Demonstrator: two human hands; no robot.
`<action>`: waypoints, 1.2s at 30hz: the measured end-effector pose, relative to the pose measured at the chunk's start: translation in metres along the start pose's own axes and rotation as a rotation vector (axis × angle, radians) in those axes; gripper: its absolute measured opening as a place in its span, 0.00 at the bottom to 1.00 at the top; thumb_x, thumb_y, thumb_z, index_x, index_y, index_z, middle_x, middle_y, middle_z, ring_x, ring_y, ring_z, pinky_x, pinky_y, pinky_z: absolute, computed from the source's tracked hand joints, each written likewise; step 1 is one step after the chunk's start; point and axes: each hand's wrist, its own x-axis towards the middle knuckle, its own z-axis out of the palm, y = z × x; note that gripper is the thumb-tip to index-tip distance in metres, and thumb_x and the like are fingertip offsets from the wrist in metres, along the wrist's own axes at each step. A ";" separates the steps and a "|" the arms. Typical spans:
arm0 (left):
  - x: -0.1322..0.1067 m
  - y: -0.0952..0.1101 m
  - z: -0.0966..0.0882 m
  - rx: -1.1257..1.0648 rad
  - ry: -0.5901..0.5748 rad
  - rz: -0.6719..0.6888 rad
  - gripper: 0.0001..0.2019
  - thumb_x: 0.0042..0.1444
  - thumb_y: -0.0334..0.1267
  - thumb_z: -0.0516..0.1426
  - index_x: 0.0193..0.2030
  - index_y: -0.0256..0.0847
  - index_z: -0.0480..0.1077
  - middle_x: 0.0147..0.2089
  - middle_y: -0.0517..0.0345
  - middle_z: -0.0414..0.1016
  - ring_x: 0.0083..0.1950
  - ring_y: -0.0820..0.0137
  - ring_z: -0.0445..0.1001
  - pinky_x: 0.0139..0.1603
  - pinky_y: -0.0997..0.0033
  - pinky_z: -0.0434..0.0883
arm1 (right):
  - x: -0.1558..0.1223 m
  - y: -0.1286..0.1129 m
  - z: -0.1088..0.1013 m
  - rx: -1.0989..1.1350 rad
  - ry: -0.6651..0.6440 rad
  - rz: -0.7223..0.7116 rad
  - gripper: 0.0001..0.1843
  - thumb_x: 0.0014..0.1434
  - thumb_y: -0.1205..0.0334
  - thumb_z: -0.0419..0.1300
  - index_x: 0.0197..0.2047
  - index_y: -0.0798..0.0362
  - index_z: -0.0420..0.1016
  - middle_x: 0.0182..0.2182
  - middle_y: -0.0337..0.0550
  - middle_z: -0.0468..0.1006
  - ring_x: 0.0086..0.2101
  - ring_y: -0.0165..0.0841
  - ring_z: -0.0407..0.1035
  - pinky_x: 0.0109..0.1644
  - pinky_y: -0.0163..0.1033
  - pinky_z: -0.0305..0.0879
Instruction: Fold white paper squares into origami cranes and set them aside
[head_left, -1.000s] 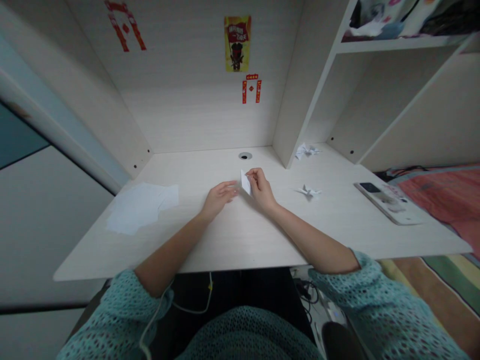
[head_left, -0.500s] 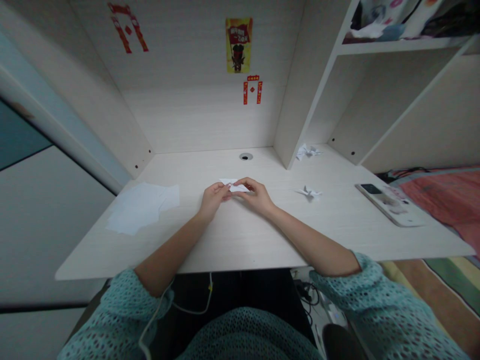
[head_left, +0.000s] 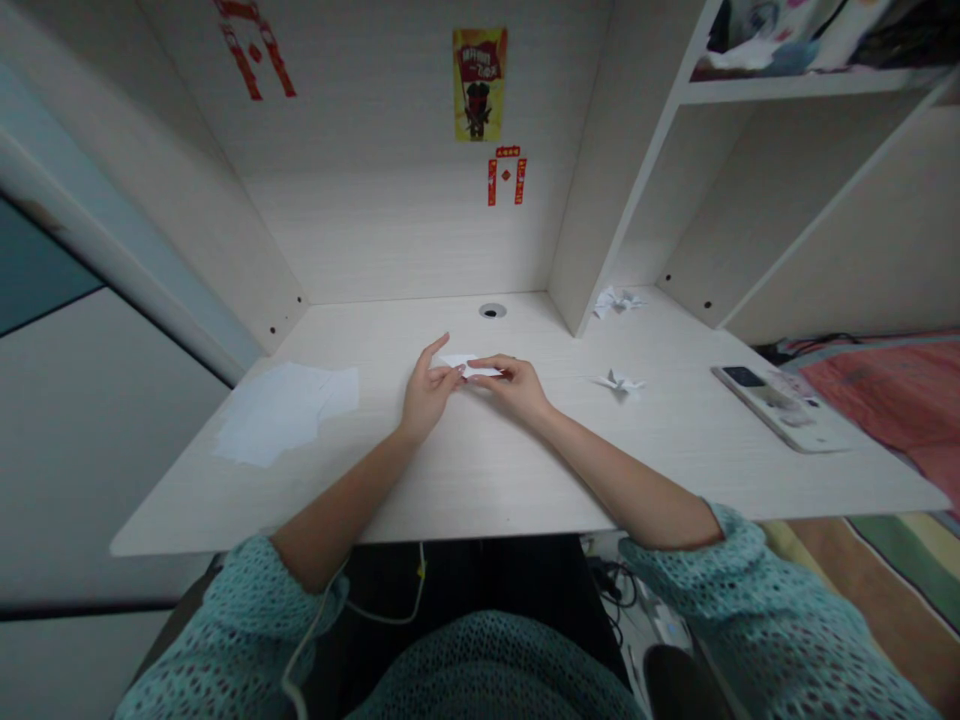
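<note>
A small folded piece of white paper (head_left: 466, 366) lies flat on the pale wooden desk (head_left: 480, 470), held between both hands. My left hand (head_left: 425, 392) pinches its left end with thumb and middle fingers, the index finger lifted up. My right hand (head_left: 516, 385) pinches the paper's right end with fingertips closed on it. Both forearms rest over the desk's middle, with teal knitted sleeves near the front edge.
Loose white sheets (head_left: 281, 410) lie at the left of the desk. A folded paper figure (head_left: 618, 382) sits to the right, another (head_left: 615, 300) in the shelf nook. A remote-like white device (head_left: 780, 406) lies far right. A cable hole (head_left: 491, 311) is behind the hands.
The paper stood upright in my right hand a second ago; it has since been laid flat and both hands now pinch it. My left index finger has lifted.
</note>
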 end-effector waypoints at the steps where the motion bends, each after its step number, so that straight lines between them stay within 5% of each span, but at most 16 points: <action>1: 0.001 -0.002 -0.001 0.020 -0.019 0.014 0.28 0.49 0.43 0.60 0.58 0.42 0.62 0.31 0.57 0.77 0.33 0.72 0.74 0.42 0.73 0.70 | 0.000 0.000 0.000 -0.007 0.011 0.007 0.13 0.46 0.55 0.65 0.37 0.48 0.79 0.37 0.43 0.79 0.40 0.36 0.72 0.41 0.40 0.68; 6: 0.007 -0.015 -0.003 0.049 -0.040 0.036 0.16 0.51 0.43 0.58 0.45 0.40 0.73 0.42 0.53 0.77 0.40 0.69 0.75 0.45 0.70 0.70 | 0.000 0.000 0.000 -0.033 0.047 0.032 0.12 0.47 0.54 0.64 0.35 0.48 0.79 0.37 0.43 0.80 0.39 0.37 0.73 0.40 0.41 0.67; 15: 0.004 -0.010 -0.003 0.051 -0.043 0.020 0.17 0.46 0.39 0.62 0.45 0.40 0.74 0.43 0.54 0.78 0.44 0.66 0.75 0.52 0.64 0.68 | -0.001 -0.001 0.001 0.042 0.048 0.072 0.10 0.48 0.54 0.63 0.33 0.49 0.79 0.35 0.43 0.80 0.37 0.36 0.73 0.38 0.38 0.67; 24: 0.005 -0.017 -0.003 0.073 -0.020 -0.010 0.19 0.48 0.44 0.61 0.46 0.39 0.74 0.44 0.52 0.77 0.44 0.65 0.75 0.49 0.64 0.70 | -0.001 0.000 0.003 0.040 0.042 0.122 0.15 0.46 0.50 0.63 0.32 0.53 0.79 0.32 0.44 0.81 0.33 0.35 0.73 0.35 0.36 0.66; 36: 0.003 -0.009 -0.003 0.143 0.001 0.101 0.15 0.47 0.41 0.61 0.42 0.39 0.76 0.45 0.53 0.77 0.45 0.64 0.75 0.53 0.63 0.68 | -0.002 -0.002 0.003 0.080 0.064 0.105 0.14 0.46 0.51 0.64 0.31 0.52 0.80 0.31 0.44 0.81 0.33 0.34 0.72 0.37 0.37 0.65</action>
